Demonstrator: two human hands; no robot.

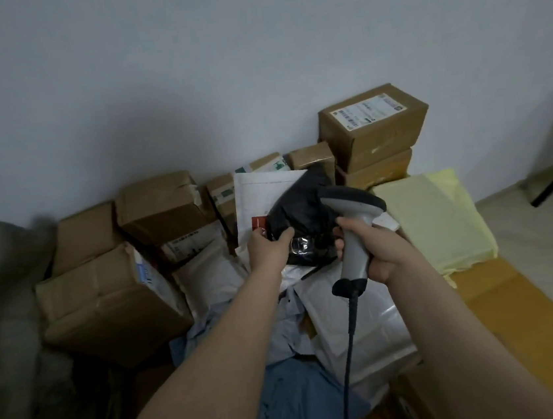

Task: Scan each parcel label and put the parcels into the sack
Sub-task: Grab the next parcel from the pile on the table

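Observation:
My left hand (267, 246) grips a black plastic parcel (299, 212) by its lower left edge and holds it up over the pile. My right hand (371, 248) is wrapped round the handle of a grey barcode scanner (354, 207). The scanner's dark head sits just right of the black parcel, and its black cable (349, 335) hangs down between my arms. No label shows on the black parcel's near side. At the far left lies the grey sack (0, 309), its opening out of sight.
Brown cardboard boxes (113, 303) are stacked on the left, and more boxes (372, 126) stand against the wall at the back right. White and blue poly mailers (351, 331) lie under my arms. A yellow mailer (435, 222) rests on the right.

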